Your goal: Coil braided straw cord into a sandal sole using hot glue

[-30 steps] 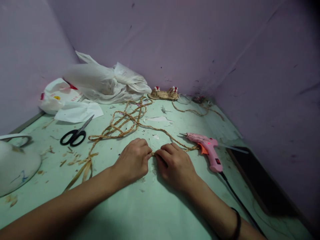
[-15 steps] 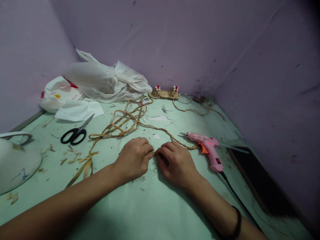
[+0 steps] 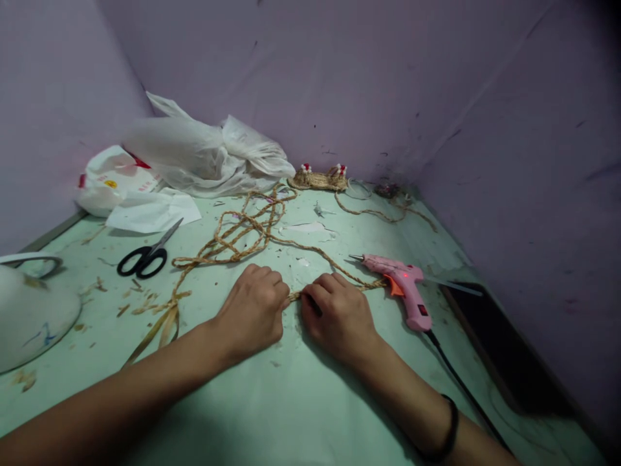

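Note:
A short stretch of braided straw cord (image 3: 295, 296) shows between my two hands, low over the green table. My left hand (image 3: 257, 303) is closed round its left part, knuckles up. On its right part my right hand (image 3: 339, 314) is closed too, thumb and forefinger pinched together. Both sets of fingertips are mostly hidden. Beyond the hands lies a loosely coiled braided rope (image 3: 237, 243); a strand of it runs right toward a pink glue gun (image 3: 414, 294) with a small red light. Loose flat straw ends (image 3: 167, 323) lie left of my left hand.
Black-handled scissors (image 3: 150, 255) lie at the left, near a white rounded object (image 3: 33, 317). White plastic bags (image 3: 198, 155) and a woven piece with red and white beads (image 3: 320, 180) stand by the back wall. A dark flat object (image 3: 504, 356) lies at the right.
My left hand has shifted slightly left and turned more knuckles-up. A little more cord shows between the hands. My right hand has barely moved.

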`<state>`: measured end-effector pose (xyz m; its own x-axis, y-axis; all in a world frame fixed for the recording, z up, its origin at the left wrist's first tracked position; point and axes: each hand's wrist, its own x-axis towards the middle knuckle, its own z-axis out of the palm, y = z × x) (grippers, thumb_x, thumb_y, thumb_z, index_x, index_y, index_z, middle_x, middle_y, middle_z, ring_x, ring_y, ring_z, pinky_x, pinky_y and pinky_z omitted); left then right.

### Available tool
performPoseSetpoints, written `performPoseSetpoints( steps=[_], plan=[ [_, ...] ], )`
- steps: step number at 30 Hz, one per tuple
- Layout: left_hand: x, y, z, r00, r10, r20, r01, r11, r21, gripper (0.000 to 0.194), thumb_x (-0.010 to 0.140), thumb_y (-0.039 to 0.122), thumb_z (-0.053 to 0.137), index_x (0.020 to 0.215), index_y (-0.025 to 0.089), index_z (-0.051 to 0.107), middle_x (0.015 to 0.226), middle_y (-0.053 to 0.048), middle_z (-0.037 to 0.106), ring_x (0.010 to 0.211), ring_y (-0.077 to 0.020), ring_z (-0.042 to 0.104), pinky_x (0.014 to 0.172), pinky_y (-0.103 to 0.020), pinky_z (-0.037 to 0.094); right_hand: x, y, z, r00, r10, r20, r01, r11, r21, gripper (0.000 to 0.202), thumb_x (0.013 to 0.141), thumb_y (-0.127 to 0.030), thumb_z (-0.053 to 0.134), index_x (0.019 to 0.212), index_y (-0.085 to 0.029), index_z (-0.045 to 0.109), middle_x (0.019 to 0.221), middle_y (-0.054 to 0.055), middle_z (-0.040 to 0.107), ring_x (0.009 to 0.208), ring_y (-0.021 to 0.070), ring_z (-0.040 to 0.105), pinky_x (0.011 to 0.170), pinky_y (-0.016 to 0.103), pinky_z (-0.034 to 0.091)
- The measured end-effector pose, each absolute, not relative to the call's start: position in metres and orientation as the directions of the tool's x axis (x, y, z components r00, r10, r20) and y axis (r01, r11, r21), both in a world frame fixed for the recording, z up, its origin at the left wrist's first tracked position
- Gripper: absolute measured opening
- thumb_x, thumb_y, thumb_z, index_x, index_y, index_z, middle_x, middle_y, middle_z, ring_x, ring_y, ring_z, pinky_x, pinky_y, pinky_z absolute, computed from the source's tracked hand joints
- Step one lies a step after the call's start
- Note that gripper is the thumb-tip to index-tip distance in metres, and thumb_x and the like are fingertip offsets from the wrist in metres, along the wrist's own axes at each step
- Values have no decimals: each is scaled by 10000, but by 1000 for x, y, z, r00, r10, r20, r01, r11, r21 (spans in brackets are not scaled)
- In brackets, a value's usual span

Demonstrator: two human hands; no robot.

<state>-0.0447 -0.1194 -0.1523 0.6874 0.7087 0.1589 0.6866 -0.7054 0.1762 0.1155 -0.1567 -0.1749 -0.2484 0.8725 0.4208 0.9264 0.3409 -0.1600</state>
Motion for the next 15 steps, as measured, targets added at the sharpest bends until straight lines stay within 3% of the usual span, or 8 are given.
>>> performPoseSetpoints(
  steps=[15],
  plan=[
    [-35,-139,-157,638,725,260,736,-673,74,181,764,84,475,675,139,623,668,-78,584,706,-244,543,715,-394,423,108,-156,-178,-178,866,468,954,268,-133,160,775,-180,521,675,-170,645,669,62,576,657,190,484,570,307,303]
  ],
)
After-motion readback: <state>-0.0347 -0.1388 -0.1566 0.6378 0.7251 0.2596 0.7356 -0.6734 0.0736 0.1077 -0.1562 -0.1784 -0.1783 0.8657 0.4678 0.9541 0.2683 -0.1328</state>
